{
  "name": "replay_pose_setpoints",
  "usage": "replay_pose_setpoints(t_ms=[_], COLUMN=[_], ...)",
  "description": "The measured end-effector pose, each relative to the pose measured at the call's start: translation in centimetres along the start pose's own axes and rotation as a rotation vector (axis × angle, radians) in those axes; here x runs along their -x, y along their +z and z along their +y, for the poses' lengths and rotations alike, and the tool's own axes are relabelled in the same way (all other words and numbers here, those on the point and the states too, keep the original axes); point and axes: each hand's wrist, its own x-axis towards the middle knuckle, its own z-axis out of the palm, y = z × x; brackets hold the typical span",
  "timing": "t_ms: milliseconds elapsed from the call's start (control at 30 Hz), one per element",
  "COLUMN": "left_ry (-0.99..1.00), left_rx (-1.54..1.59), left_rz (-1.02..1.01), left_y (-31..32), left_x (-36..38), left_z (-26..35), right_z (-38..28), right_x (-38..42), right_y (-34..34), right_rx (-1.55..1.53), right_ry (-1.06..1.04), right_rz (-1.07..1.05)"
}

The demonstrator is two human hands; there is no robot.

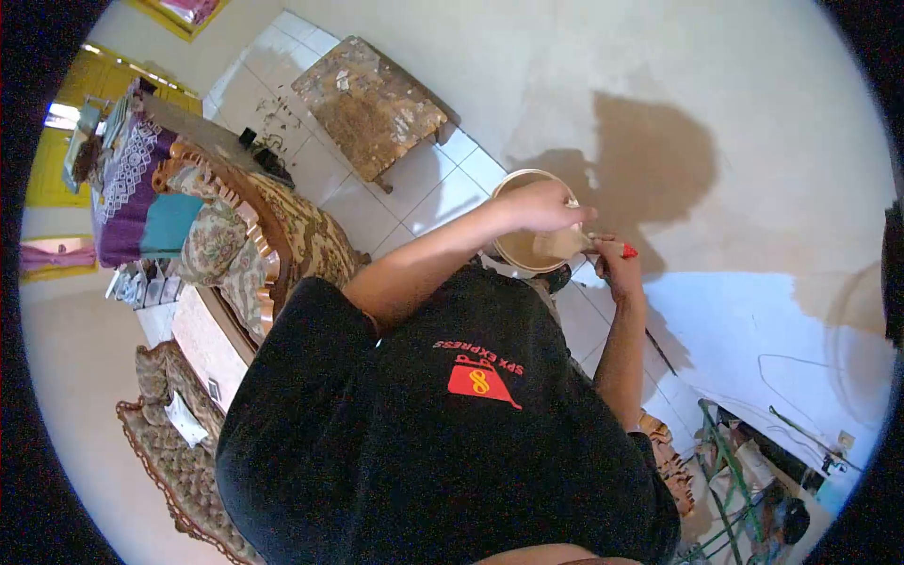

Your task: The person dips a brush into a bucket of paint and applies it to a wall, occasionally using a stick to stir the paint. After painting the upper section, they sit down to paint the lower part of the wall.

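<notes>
A round bucket [504, 247] with a pale rim is held up in front of my body, with light brown paint inside. My left hand [546, 205] grips its rim from above, the thumb pointing right. On the bucket's right side, my right hand [617, 267] is closed around a paintbrush [562, 246] with a red-tipped handle. The brush's wide bristles lie over the bucket's opening, near the inner right side. Whether they touch the paint cannot be told.
Beyond the bucket stands a wall [753, 179], part beige and part white [725, 315]. A stained low wooden table [372, 104] is on the tiled floor. Carved, patterned sofas [301, 226] are at the left. Green metal legs and clutter [730, 471] sit at lower right, near a cable.
</notes>
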Motion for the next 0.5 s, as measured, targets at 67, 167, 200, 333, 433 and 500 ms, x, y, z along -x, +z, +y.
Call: replay_pose_setpoints(t_ms=[67, 167, 200, 333, 433, 500], left_ry=[-0.035, 0.06, 0.089, 0.001, -0.025, -0.051], left_rx=[0.044, 0.089, 0.171, 0.088, 0.128, 0.13], left_rz=[-0.031, 0.029, 0.045, 0.001, -0.025, -0.092], left_y=[0.2, 1.1, 1.5, 0.6, 1.3, 1.8], left_x=[-0.2, -0.8, -0.9, 0.1, -0.2, -1.0], left_z=[0.1, -0.3, -0.6, 2.0, 1.8, 0.9], right_z=[-0.3, -0.5, 0.4, -0.1, 0.6, 0.9], right_x=[1.0, 1.4, 0.9, 1.6, 1.3, 1.6], right_y=[-0.3, -0.9, -1.2, -1.4, -2.1, -2.0], right_rx=[-0.008, 0.005, 0.027, -0.046, -0.016, -0.058], right_ry=[0.023, -0.027, -0.013, -0.007, 0.009, 0.011], right_rz=[0.022, -0.008, -0.02, 0.046, 0.02, -0.004])
